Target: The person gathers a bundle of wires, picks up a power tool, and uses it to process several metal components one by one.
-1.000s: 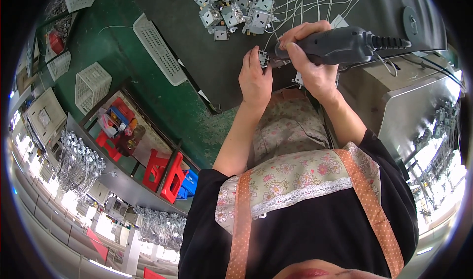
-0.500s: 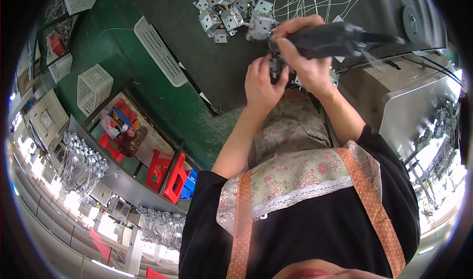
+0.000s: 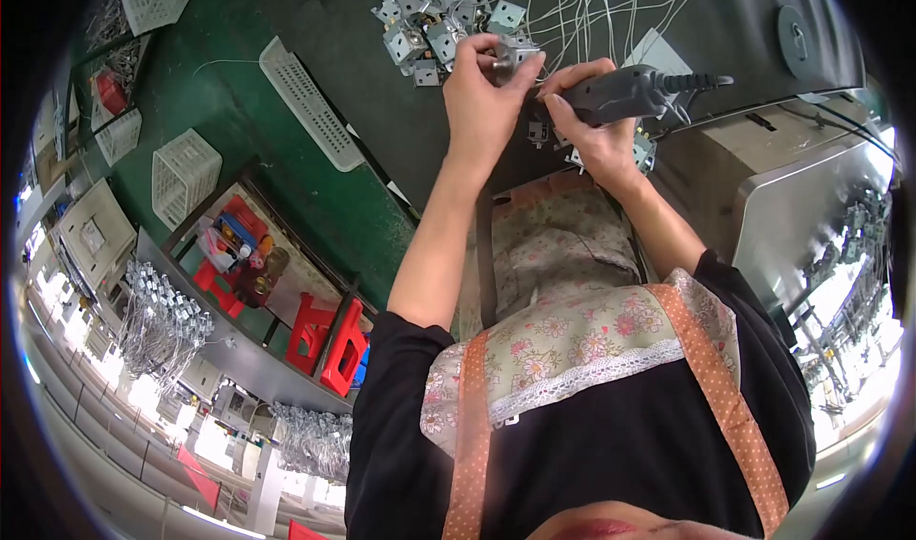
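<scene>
My right hand [image 3: 599, 144] is closed around a dark electric screwdriver [image 3: 620, 96], its body lying sideways with the ribbed cord end to the right. Just left of the tool's tip, my left hand [image 3: 480, 106] grips a small silver metal bracket [image 3: 515, 56] between thumb and fingers. The screwdriver's tip is hidden by my fingers, so whether it touches the bracket cannot be told. A smaller metal piece [image 3: 538, 134] lies on the dark tabletop [image 3: 382, 92] below my hands. Beyond my left hand sits a heap of similar metal brackets [image 3: 405, 39].
Thin white wires [image 3: 596, 6] spread across the far side of the table. A pale flat sheet [image 3: 658, 53] lies behind the screwdriver, and a dark round disc [image 3: 794, 42] at the far right. White plastic baskets [image 3: 186, 177] and red stools [image 3: 307, 330] stand off to the left.
My left hand has moved up and left from the small piece near the table edge and now holds the silver bracket. The screwdriver has tilted and shifted slightly down.
</scene>
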`<state>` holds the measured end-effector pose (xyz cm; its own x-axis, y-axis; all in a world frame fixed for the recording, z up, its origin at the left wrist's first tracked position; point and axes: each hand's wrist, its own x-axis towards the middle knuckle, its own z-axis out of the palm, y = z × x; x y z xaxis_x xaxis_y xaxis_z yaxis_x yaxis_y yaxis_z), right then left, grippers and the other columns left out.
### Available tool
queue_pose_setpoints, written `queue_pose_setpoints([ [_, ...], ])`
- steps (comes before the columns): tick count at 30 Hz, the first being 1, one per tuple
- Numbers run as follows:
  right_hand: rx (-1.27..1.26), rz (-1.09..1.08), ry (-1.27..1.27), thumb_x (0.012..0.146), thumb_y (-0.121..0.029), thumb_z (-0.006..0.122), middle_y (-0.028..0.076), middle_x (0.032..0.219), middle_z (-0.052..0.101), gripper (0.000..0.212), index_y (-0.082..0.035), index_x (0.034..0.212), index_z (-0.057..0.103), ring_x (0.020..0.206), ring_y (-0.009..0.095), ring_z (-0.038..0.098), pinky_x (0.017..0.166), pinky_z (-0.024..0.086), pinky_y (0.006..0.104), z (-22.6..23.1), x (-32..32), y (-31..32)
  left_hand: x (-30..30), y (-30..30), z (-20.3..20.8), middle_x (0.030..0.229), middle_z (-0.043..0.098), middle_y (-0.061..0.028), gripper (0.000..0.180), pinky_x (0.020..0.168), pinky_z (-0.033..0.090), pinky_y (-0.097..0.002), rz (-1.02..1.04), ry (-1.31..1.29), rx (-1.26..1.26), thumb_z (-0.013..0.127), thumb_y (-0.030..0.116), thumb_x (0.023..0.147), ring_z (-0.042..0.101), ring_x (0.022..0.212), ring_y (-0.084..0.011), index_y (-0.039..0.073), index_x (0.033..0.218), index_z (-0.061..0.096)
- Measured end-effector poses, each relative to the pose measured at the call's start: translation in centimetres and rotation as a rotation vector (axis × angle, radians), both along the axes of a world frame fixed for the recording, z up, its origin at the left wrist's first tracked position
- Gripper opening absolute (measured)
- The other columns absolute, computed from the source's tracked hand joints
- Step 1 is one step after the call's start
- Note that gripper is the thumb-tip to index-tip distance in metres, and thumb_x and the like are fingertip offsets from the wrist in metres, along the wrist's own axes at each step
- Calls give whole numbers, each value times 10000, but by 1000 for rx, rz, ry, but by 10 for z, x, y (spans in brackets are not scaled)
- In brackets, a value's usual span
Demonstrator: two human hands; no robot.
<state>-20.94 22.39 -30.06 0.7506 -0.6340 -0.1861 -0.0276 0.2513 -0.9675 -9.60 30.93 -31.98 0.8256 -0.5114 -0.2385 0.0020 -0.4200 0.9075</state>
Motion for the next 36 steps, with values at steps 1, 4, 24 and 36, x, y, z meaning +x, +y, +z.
queue_pose_setpoints([
  [1,-4,-4,1,818,34,692,28,836,621,220,-15,983,555,714,76,574,637,483,225,-2,-2,-1,5,-1,5,794,669,-91,494,652,520,-300,-4,1,-4,804,290,782,659,713,-179,21,1121,564],
  [4,-22,-45,-39,814,39,691,46,855,628,222,-12,975,546,730,89,590,656,497,236,-5,-9,-1,16,2,20,717,657,-53,382,607,503,-297,-306,-98,187,739,299,819,652,674,-152,106,1114,592],
  [24,-178,37,-268,848,29,566,115,899,556,273,-68,1043,401,860,221,553,944,439,460,49,-17,-17,-40,25,-18,647,534,-58,181,475,369,-286,612,1425,-264,637,277,870,489,533,-170,118,844,556],
  [36,-166,63,-271,849,1,614,112,886,569,280,-72,1028,412,853,221,563,936,445,456,53,-16,-13,-44,24,-20,650,559,-63,178,481,394,-290,691,1377,-307,609,268,898,516,533,-171,105,846,561],
])
